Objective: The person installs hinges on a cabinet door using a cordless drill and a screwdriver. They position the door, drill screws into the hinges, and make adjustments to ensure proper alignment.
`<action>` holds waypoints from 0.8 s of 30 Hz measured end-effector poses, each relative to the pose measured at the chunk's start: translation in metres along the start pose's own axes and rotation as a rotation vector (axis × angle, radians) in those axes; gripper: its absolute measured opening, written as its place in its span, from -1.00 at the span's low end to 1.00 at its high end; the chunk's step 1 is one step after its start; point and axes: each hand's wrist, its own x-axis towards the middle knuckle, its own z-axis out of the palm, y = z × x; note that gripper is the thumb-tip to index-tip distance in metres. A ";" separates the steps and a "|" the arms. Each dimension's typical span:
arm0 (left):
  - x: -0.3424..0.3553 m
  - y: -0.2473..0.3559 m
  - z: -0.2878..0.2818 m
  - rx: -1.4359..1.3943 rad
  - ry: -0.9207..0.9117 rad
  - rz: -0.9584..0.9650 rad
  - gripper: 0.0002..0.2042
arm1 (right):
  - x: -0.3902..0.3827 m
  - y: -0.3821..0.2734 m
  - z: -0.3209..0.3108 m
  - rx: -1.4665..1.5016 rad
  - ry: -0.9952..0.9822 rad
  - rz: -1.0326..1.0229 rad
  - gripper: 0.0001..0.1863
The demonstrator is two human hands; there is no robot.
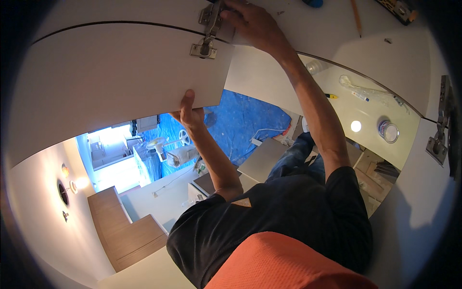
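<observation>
A white cabinet door panel (120, 72) stretches across the upper left. My left hand (191, 115) grips its lower edge, thumb on the near face and the other fingers behind it. At the top, my right hand (250, 24) is closed at the metal hinge (210, 19), with thumb and fingers against its arm; its fingertips are partly hidden. The hinge cup plate (203, 51) sits on the door near its right corner. A dark gap runs between the door and the white surface above.
A second hinge (438, 144) is at the far right. A pencil (356, 18) and a screw (388, 41) lie on the white surface at upper right. Below are a paint can (388, 131), a yellow-handled tool (331, 96), blue sheeting (250, 125), a white fan (163, 144) and brown cabinets (113, 216).
</observation>
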 end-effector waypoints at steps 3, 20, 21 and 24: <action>0.001 0.002 0.001 -0.005 -0.006 0.001 -0.37 | 0.002 -0.001 0.000 -0.036 0.034 -0.036 -0.50; 0.004 -0.012 -0.004 -0.056 0.055 -0.033 -0.48 | -0.092 -0.094 -0.193 -0.433 0.966 -0.286 -0.33; 0.003 -0.013 -0.003 -0.075 0.061 -0.055 -0.47 | -0.089 -0.092 -0.209 -0.475 1.010 -0.248 -0.29; 0.000 -0.015 -0.006 -0.038 0.145 -0.115 -0.46 | -0.062 -0.083 -0.242 -0.513 0.797 -0.164 -0.09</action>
